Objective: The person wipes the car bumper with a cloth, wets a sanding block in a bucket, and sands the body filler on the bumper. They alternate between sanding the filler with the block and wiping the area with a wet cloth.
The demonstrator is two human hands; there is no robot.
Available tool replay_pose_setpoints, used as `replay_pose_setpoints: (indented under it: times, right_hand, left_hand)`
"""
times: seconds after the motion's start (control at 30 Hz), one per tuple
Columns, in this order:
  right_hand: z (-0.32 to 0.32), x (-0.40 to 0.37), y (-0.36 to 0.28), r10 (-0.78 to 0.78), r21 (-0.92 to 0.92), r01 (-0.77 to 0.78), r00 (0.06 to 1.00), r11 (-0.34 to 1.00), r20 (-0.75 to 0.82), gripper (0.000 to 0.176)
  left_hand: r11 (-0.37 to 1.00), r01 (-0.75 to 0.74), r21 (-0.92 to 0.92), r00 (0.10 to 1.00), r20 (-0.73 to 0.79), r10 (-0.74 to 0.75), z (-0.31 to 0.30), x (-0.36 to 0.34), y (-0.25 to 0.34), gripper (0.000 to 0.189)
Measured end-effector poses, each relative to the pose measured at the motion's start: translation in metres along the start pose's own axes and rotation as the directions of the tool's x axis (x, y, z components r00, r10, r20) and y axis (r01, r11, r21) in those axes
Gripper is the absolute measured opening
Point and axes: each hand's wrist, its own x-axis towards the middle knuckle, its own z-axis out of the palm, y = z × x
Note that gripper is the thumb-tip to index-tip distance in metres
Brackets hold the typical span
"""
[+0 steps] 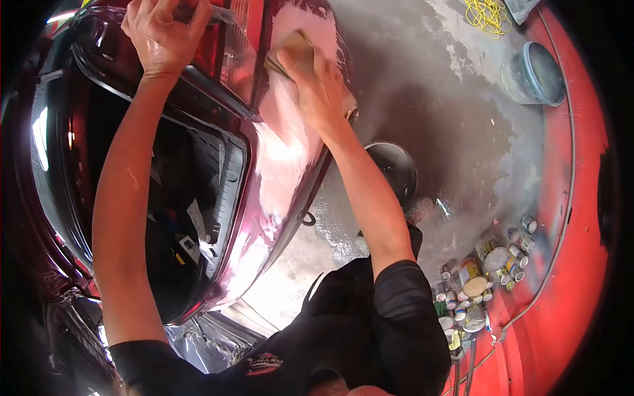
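My right hand (316,89) presses a folded, brownish sheet of sandpaper (294,56) against the car's rear corner panel. Pale pink filler (284,142) covers much of that panel, with smeared, uneven edges over the dark maroon paint. Higher on the left, my left hand (165,39) is wet and closed around a dark object (186,9) whose kind I cannot make out. It is over the red and clear tail light (238,59). Below the light, the boot opening (191,178) shows a dark interior.
A black bucket (391,170) stands on the wet concrete floor beside the car. Farther right is a bluish bucket (533,74), with a yellow cord (487,16) above it. Several paint cans (473,277) cluster along the red wall (581,198).
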Motion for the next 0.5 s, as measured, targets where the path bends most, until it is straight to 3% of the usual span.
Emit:
replay_pose_setpoints:
  times: [0.07,0.1,0.2,0.27,0.33,0.4,0.5]
  right_hand:
    - [-0.003,0.002,-0.004,0.066,-0.003,-0.066,0.998,0.998,0.023,0.072]
    - [0.0,-0.017,-0.002,0.075,0.041,-0.078,0.995,0.996,0.062,0.063]
    - [-0.013,-0.093,0.0,0.008,0.266,0.001,0.999,0.964,-0.035,0.064]
    - [-0.011,-0.094,0.007,-0.006,0.12,0.003,1.0,0.993,0.021,0.065]
    - [-0.007,-0.067,0.01,0.0,0.041,-0.002,0.998,0.999,0.068,0.067]
    - [-0.004,0.012,0.015,0.067,0.022,-0.069,0.992,0.997,0.104,0.073]
    - [0.006,0.061,0.018,0.088,0.038,-0.087,0.996,0.995,-0.013,0.068]
  left_hand:
    - [1.0,-0.007,0.021,1.0,-0.008,0.007,0.001,0.0,-0.001,0.016]
    - [1.0,0.011,-0.003,1.0,-0.011,-0.011,-0.007,0.005,0.012,0.016]
    - [0.999,0.042,-0.031,0.998,-0.039,-0.043,-0.017,0.019,0.036,0.018]
    - [0.999,0.035,-0.009,0.998,-0.043,-0.035,-0.016,0.014,0.031,0.018]
    - [0.999,0.039,0.034,0.996,-0.079,-0.036,-0.009,0.01,0.026,0.016]
    - [0.998,0.058,-0.014,0.998,-0.033,-0.059,-0.014,0.011,0.029,0.017]
    - [0.999,0.032,-0.027,0.996,-0.08,-0.034,-0.012,0.011,0.026,0.017]
